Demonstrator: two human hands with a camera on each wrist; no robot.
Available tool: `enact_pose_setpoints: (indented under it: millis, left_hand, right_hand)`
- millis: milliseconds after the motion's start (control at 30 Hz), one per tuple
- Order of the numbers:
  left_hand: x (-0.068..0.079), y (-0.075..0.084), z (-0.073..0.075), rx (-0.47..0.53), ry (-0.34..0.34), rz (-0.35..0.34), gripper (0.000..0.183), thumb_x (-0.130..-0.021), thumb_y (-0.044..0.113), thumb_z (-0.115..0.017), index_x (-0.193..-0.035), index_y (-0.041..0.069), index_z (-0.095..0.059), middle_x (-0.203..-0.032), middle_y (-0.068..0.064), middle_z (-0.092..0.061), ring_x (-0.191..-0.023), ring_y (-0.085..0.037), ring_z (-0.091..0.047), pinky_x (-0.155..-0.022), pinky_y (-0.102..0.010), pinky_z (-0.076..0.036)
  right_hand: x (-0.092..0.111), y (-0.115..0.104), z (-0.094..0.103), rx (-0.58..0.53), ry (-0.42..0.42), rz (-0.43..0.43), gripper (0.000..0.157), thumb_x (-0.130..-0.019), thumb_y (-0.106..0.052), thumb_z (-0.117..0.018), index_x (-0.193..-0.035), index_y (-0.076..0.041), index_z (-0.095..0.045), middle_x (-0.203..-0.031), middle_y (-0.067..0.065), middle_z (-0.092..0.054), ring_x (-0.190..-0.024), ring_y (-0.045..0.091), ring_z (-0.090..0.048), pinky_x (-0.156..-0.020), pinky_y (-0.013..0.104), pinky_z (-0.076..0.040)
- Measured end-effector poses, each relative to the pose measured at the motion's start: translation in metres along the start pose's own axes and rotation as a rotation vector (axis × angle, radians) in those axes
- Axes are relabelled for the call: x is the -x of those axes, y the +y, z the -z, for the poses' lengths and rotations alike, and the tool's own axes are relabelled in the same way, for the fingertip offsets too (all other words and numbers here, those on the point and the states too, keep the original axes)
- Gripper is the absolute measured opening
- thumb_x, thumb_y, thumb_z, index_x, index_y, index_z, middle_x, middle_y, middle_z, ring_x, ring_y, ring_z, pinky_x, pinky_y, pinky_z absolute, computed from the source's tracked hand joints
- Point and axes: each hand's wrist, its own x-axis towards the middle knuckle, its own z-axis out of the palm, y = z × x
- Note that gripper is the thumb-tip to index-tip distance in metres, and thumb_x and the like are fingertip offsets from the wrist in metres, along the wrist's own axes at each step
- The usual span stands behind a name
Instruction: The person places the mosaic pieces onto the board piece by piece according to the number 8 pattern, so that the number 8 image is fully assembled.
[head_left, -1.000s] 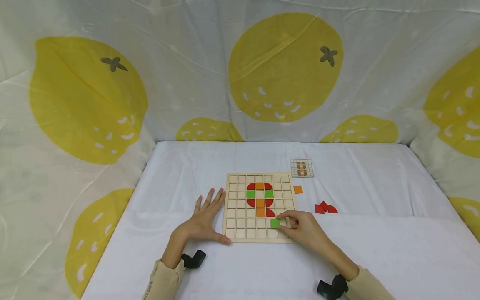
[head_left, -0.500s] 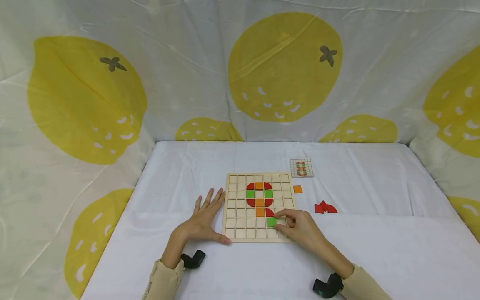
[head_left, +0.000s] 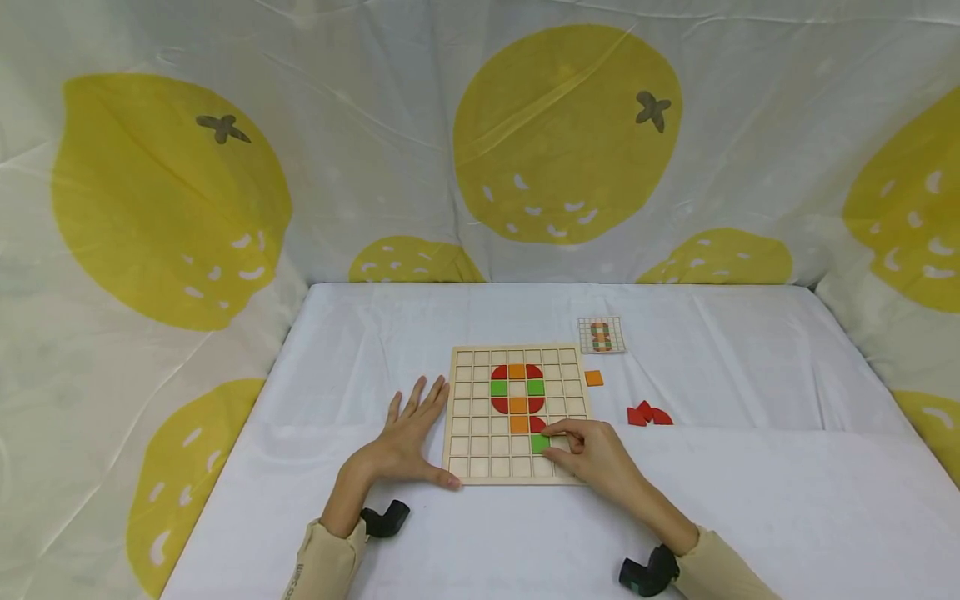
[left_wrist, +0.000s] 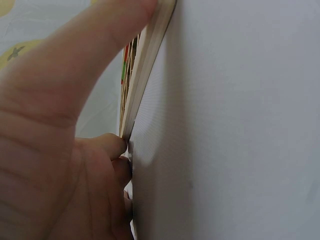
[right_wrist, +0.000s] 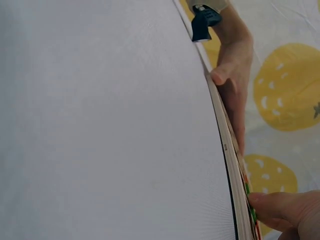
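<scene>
A wooden grid board (head_left: 480,467) lies flat on the white cloth. My left hand (head_left: 401,452) rests with fingers spread along its left edge, the thumb touching the near left corner; the left wrist view shows that thumb against the board's side (left_wrist: 142,80). My right hand (head_left: 600,457) pinches a green square tile (head_left: 539,444) by its right side, between thumb and forefinger. The tile lies over a cell just below a red quarter-round piece (head_left: 537,424). Orange, red and green pieces fill other cells above, around one bare cell. The right hand hides the board's near right part.
A small pattern card (head_left: 601,335) lies beyond the board's upper right corner. Below the card is a loose orange square tile (head_left: 594,378). Farther right sit several red pieces (head_left: 638,416) in a small heap. Lemon-printed cloth (head_left: 420,183) hangs behind and at the sides.
My right hand has moved slightly left with the green tile, which has straightened and come to a cell under the red piece. The left hand has stayed in place.
</scene>
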Motion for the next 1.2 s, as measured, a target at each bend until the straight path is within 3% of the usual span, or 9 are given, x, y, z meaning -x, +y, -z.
enact_pose_setpoints:
  millis: [200,467,700,900,1200]
  left_hand:
    - [0.0,0.0,0.0,0.006,0.007,-0.004,0.148,-0.062,0.063,-0.093,-0.167,0.006,-0.006,-0.176,-0.011,0.001,-0.162,-0.04,0.013,-0.125,-0.068,0.011]
    - [0.0,0.0,-0.003,0.012,0.008,-0.01,0.147,-0.063,0.061,-0.093,-0.166,0.005,-0.006,-0.176,-0.011,0.001,-0.162,-0.04,0.013,-0.125,-0.069,0.011]
    - [0.001,0.001,-0.003,-0.003,0.009,-0.004,0.147,-0.063,0.062,-0.093,-0.167,0.006,-0.006,-0.176,-0.009,0.001,-0.162,-0.039,0.013,-0.125,-0.068,0.011]
    - [0.001,-0.001,-0.002,-0.005,0.008,-0.003,0.147,-0.062,0.062,-0.093,-0.167,0.007,-0.005,-0.176,-0.009,0.002,-0.162,-0.038,0.013,-0.125,-0.067,0.011]
    - [0.0,-0.002,-0.002,-0.008,0.012,0.001,0.148,-0.062,0.063,-0.093,-0.167,0.008,-0.005,-0.177,-0.008,0.003,-0.162,-0.037,0.014,-0.126,-0.066,0.012]
  right_hand:
    - [-0.001,-0.003,0.009,-0.005,0.006,-0.004,0.023,-0.084,-0.021,-0.088,-0.105,-0.017,-0.08,-0.057,-0.009,-0.031,-0.054,0.002,-0.029,-0.052,0.019,-0.024]
    - [-0.002,0.015,0.067,0.142,0.128,0.009,0.021,-0.087,-0.013,-0.084,-0.107,-0.009,-0.079,-0.059,-0.008,-0.03,-0.055,0.005,-0.028,-0.051,0.021,-0.024]
    - [0.012,0.044,0.101,0.204,0.073,-0.124,0.031,-0.088,-0.017,-0.082,-0.118,-0.01,-0.076,-0.061,-0.004,-0.033,-0.058,0.01,-0.033,-0.051,0.024,-0.026]
    - [0.017,0.06,0.105,0.215,0.056,-0.143,0.036,-0.088,-0.019,-0.083,-0.122,-0.009,-0.075,-0.061,-0.004,-0.035,-0.057,0.01,-0.033,-0.051,0.024,-0.027]
    - [0.014,0.053,0.088,0.329,0.148,-0.111,0.019,-0.086,-0.023,-0.083,-0.096,-0.009,-0.074,-0.06,-0.004,-0.039,-0.056,0.01,-0.036,-0.051,0.022,-0.024]
